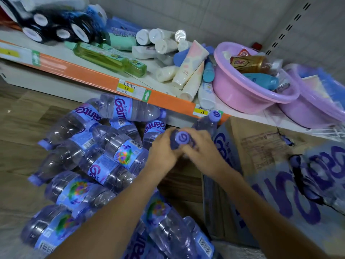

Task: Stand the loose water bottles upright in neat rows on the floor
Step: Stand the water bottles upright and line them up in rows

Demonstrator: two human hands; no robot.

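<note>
Several purple-tinted water bottles (104,152) lie on their sides in a loose heap on the wooden floor (20,116), left of centre. One bottle with a purple cap (182,137) stands upright between my hands. My left hand (164,150) grips its left side and my right hand (200,148) grips its right side, just below the cap. A second upright bottle (209,122) stands right behind it, against the shelf's edge. More bottles (171,227) lie under my left forearm.
A low shelf with an orange edge (89,76) runs across, loaded with tubes, a green bottle (110,59) and pink basins (248,90). An open cardboard carton (261,152) and a wrapped bottle pack (302,193) stand at the right.
</note>
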